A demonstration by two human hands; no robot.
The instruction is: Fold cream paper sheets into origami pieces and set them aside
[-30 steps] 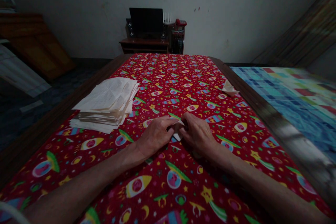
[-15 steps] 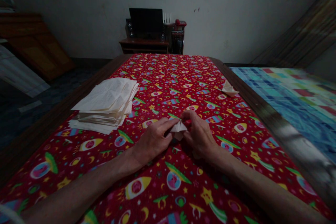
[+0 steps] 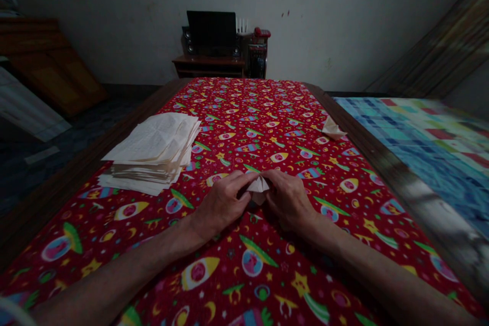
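A small folded piece of white paper [image 3: 258, 185] is held between my two hands, just above the red patterned cloth [image 3: 244, 137]. My left hand [image 3: 228, 194] pinches its left side with thumb and forefinger. On the opposite side my right hand [image 3: 287, 193] has its fingers closed on the paper, the forefinger at the top. Pleated folds meet at the paper's top, and a flap hangs below. A stack of creased paper sheets [image 3: 153, 145] lies to the left, beyond my left hand.
Near the table's right edge sits another folded paper piece [image 3: 333, 129]. At the far end stand a monitor [image 3: 212, 33] and a red telephone [image 3: 262, 32]. A bed with a blue checked cover [image 3: 412, 147] is to the right, a wooden cabinet [image 3: 53, 66] to the left.
The fingers of my right hand have come down and in, closing on the right side of the folded paper. My left hand keeps its pinch in nearly the same place.
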